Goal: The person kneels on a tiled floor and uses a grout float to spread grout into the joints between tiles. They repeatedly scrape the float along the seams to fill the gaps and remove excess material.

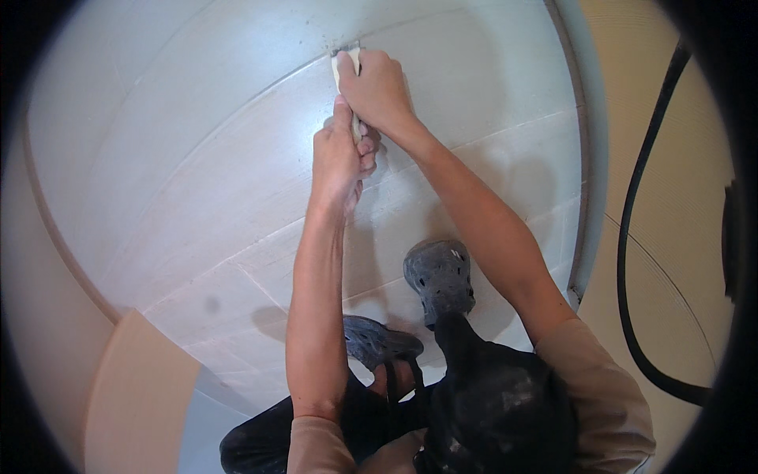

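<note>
My right hand [377, 88] is closed around the upper part of a cream-coloured scraper [344, 67]. My left hand [338, 158] grips the same tool lower down, its thumb pointing up along the handle. Both hands are close together and partly hide the tool. The scraper's dark end rests on the pale tiled floor [237, 182], at a seam between tiles. Dark crumbs lie around that end. From there the dark seam curves away to the lower left, while other joints nearer my feet look whitish.
My grey clogs [438, 276] stand on the tiles below my hands. A brownish border strip [583, 134] runs along the right edge. Beyond it a black cable [628, 205] curves over a beige surface. A light wooden panel [142, 387] stands at the lower left.
</note>
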`<state>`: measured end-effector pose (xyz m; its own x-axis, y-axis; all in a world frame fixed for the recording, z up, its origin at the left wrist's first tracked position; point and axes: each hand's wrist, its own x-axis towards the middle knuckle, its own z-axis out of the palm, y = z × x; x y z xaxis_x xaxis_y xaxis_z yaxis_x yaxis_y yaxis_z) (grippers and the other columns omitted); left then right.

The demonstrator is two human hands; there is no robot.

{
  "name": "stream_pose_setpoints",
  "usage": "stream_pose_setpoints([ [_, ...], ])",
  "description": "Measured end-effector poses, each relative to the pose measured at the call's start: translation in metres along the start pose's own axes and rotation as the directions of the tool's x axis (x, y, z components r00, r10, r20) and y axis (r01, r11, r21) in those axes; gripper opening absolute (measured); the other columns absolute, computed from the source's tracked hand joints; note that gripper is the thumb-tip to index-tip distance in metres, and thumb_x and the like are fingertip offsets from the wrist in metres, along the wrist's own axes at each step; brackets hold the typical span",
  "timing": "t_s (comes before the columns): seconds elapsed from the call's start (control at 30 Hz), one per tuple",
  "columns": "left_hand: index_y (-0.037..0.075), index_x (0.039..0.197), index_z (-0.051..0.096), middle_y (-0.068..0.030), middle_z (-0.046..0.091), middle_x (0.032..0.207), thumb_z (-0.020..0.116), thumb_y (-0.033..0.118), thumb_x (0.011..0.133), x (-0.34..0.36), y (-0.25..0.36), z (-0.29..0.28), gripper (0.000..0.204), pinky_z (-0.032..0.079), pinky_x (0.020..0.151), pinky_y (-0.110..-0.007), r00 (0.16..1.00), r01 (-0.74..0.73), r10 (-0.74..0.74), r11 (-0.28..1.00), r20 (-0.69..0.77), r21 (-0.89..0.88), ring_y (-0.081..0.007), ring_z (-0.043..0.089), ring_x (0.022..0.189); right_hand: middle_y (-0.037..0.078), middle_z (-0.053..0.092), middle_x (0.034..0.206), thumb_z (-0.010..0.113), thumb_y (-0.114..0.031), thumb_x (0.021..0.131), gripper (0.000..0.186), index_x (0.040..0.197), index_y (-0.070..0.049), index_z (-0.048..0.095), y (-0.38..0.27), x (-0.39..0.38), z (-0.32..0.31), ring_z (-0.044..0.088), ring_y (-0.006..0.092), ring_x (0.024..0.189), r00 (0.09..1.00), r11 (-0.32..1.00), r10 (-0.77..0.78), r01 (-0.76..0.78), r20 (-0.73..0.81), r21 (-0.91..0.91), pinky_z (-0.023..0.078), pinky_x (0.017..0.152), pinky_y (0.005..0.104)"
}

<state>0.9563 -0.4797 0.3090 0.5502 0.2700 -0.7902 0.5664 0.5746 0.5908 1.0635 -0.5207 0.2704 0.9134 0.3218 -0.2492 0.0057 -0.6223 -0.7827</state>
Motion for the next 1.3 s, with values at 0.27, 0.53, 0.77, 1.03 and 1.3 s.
stream_pose_setpoints([
  [0.27,-0.001,0.106,0.063,-0.0085,0.062,0.074,0.053,0.037,0.104,-0.099,-0.083,0.037,0.04,0.048,0.059,-0.03,0.996,-0.087,0.084,0.973,0.021,0.213,-0.0154,0.061,0.066,0.003,0.059,0.068,0.048,-0.036,0.107,0.042,0.088,-0.002,0.063,0.034,-0.075,-0.085,0.058,0.0082,0.064,0.918,0.891,0.21,-0.322,0.337,0.321,0.046,0.058,0.0279],
  [0.53,0.002,0.116,0.067,-0.0109,0.064,0.099,0.06,0.014,0.099,-0.048,-0.089,0.013,0.022,0.051,0.068,-0.031,0.905,-0.234,0.361,0.864,-0.225,0.445,-0.0156,0.06,0.077,0.021,0.067,0.077,0.058,-0.034,0.098,0.033,0.088,-0.005,0.07,0.062,-0.008,-0.075,0.065,0.0398,0.074,0.684,0.722,-0.26,0.606,0.681,-0.333,0.05,0.067,0.0487],
  [0.77,0.001,0.117,0.069,-0.0133,0.064,0.097,0.064,0.005,0.093,0.023,-0.014,-0.027,0.025,0.053,0.069,-0.033,0.852,-0.46,0.513,0.641,0.103,0.615,-0.0201,0.061,0.072,0.018,0.069,0.078,0.064,-0.035,0.093,0.031,0.085,-0.006,0.073,0.032,-0.008,-0.061,0.068,0.0376,0.072,0.627,0.464,-0.406,0.768,0.665,-0.441,0.054,0.067,0.0462],
  [1.03,0.003,0.097,0.075,-0.0126,0.068,0.091,0.068,0.008,0.089,0.02,-0.026,-0.022,0.012,0.052,0.07,-0.039,0.806,-0.501,0.563,0.487,0.182,0.715,-0.0288,0.066,0.077,0.011,0.063,0.071,0.069,-0.033,0.087,0.023,0.089,-0.011,0.068,0.049,-0.045,-0.07,0.067,0.0315,0.065,0.565,0.343,-0.6,0.822,0.566,-0.455,0.053,0.06,0.0408],
  [1.3,0.004,0.095,0.076,-0.011,0.068,0.092,0.07,0.013,0.087,0.027,-0.013,-0.026,0.013,0.052,0.073,-0.04,0.773,-0.503,0.569,0.278,0.282,0.818,-0.0313,0.066,0.079,0.015,0.068,0.074,0.068,-0.036,0.088,0.028,0.085,-0.008,0.071,0.036,-0.027,-0.071,0.069,0.0341,0.068,0.561,0.388,-0.422,0.822,0.712,-0.417,0.054,0.062,0.0425],
])
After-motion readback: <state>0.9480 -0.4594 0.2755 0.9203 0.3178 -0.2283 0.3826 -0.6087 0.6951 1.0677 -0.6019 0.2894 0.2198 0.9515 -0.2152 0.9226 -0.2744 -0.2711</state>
